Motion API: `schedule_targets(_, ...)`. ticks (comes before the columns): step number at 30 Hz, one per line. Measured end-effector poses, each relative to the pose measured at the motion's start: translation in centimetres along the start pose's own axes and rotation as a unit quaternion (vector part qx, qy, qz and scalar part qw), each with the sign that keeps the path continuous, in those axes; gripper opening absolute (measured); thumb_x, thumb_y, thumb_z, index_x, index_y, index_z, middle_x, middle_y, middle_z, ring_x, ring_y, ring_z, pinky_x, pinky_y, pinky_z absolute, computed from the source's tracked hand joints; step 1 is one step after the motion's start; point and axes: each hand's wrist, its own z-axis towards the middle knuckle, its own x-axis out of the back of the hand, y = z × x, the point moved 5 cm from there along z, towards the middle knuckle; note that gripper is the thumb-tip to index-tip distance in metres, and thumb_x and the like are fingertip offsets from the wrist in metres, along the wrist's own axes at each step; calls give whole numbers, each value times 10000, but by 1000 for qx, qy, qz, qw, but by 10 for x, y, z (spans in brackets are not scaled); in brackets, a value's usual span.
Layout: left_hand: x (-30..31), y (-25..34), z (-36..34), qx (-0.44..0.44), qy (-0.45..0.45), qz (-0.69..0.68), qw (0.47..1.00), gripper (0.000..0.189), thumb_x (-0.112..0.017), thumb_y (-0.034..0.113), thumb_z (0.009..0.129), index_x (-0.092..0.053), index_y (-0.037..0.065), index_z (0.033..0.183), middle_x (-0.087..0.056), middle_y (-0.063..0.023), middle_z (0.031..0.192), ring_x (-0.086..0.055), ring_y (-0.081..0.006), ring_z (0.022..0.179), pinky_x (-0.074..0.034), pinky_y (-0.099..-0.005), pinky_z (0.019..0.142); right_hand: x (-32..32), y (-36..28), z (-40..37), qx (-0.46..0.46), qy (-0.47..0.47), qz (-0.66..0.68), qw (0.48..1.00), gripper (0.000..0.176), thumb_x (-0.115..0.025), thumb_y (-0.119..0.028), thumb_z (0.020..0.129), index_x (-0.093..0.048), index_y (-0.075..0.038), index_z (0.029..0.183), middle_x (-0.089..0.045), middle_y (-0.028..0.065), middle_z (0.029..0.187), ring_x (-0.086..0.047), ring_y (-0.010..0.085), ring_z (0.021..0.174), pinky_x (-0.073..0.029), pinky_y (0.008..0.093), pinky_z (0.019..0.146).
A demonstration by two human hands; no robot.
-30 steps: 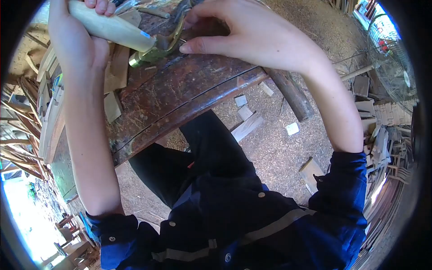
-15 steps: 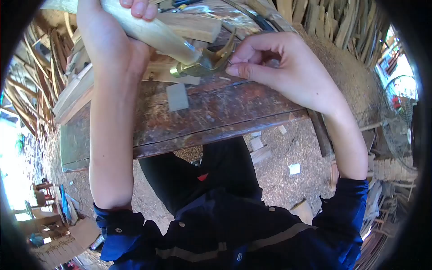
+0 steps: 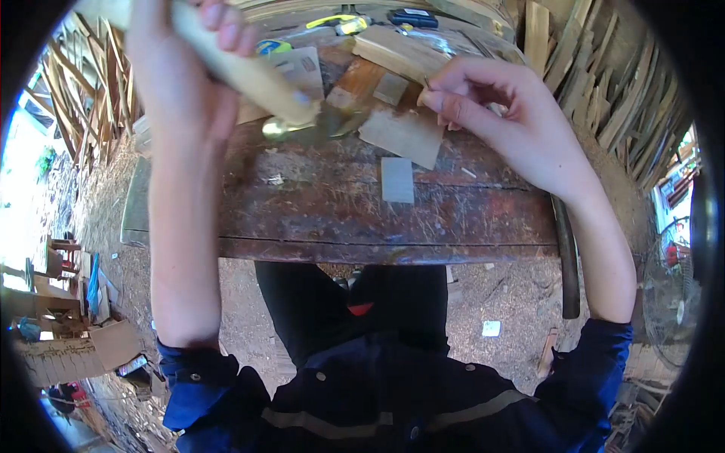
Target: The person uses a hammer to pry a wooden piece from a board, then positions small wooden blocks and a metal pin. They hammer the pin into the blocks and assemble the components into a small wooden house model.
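Note:
My left hand [image 3: 181, 90] is closed around the pale wooden handle of a claw hammer [image 3: 260, 83]. The hammer's brassy head is blurred and hangs over the left part of the workbench [image 3: 317, 215]. At the right, my right hand [image 3: 506, 109] pinches a small thin nail [image 3: 427, 83] between thumb and forefinger; little of it shows. Just below those fingertips lies a thin pale board [image 3: 404, 138]. A brown board [image 3: 359, 84] with a small grey square [image 3: 390, 88] on it sits to the left, and a grey rectangular piece [image 3: 397, 181] lies nearer me.
Toward the back are a wood block [image 3: 396, 54], a yellow-handled tool [image 3: 349, 26], a dark blue case [image 3: 413, 18] and a tape measure [image 3: 272, 47]. A dark bar [image 3: 565, 260] projects past the bench's right edge. Wood strips [image 3: 596, 98] stand behind, and a fan [image 3: 676, 287] is at right.
The hammer head has moved left, away from my right fingertips. My right hand appears farther right, still pinching the nail. The view has shifted, uncovering more boards and tools at the back.

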Motion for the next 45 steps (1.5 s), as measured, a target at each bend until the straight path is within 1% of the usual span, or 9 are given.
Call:
schedule_targets(7,62,79,1,-99,124,208,965,255,-629,248,1003,-476,86,879,-412,-4,673,-413,-123,579,-374,-300,554,-7,29,27,-4,-46,-143,989,159,-687,-187,959,-703,-30,943,-706,129,769,-701,268,717,-526,384,678)
schedule_targets(13,74,80,-40,-178,107,376,903,339,-660,293,1001,-459,106,803,-426,-1,608,-425,-133,463,-370,-310,430,-22,43,28,-22,-20,-127,991,176,-697,-181,978,-677,-9,948,-652,114,736,-633,205,648,-484,360,628)
schedule_targets(20,95,42,-96,-262,-149,354,885,262,-629,232,1035,-573,43,862,-579,-40,672,-577,-164,555,-509,-296,542,-18,51,22,-51,20,-82,995,154,-696,-164,987,-662,-22,935,-644,87,729,-626,196,638,-477,345,622)
schedule_targets(23,102,44,-115,-216,-56,348,911,272,-666,273,996,-600,33,886,-625,-83,761,-633,-213,697,-552,-374,672,-19,43,18,-1,31,-130,991,123,-699,-147,977,-666,-41,924,-651,78,731,-617,211,639,-471,353,677)
schedule_targets(26,107,64,-134,-273,-85,512,810,342,-691,362,948,-621,31,900,-639,-111,849,-647,-267,832,-542,-468,840,-27,43,21,42,44,-138,989,99,-716,-143,952,-672,-71,899,-655,78,720,-617,250,647,-453,367,761)
schedule_targets(30,126,75,-185,-86,80,633,766,623,-624,553,943,-576,-10,1205,-533,-181,1264,-526,-326,1237,-383,-483,1101,-25,37,20,26,40,-155,987,129,-725,-160,945,-665,-72,873,-662,67,709,-632,253,631,-453,371,775)
schedule_targets(34,145,84,-223,-63,277,634,720,821,-849,389,852,-449,8,1459,-483,-148,1370,-445,-294,1345,-297,-465,1200,-29,33,20,29,37,-155,987,142,-719,-160,953,-668,-60,866,-678,68,727,-626,249,634,-445,361,787)
schedule_targets(38,177,71,-257,-56,431,478,763,839,-904,208,854,-408,41,1510,-470,-100,1364,-453,-236,1344,-321,-411,1198,-34,33,19,38,31,-165,985,134,-721,-162,952,-677,-64,871,-687,72,739,-625,250,635,-445,361,788)
schedule_targets(45,162,56,-273,2,438,413,799,619,-829,212,950,-483,45,1435,-546,-64,1231,-580,-168,1135,-481,-328,1021,-32,36,18,44,43,-146,987,121,-719,-164,955,-681,-77,879,-684,71,732,-624,251,626,-442,361,778)
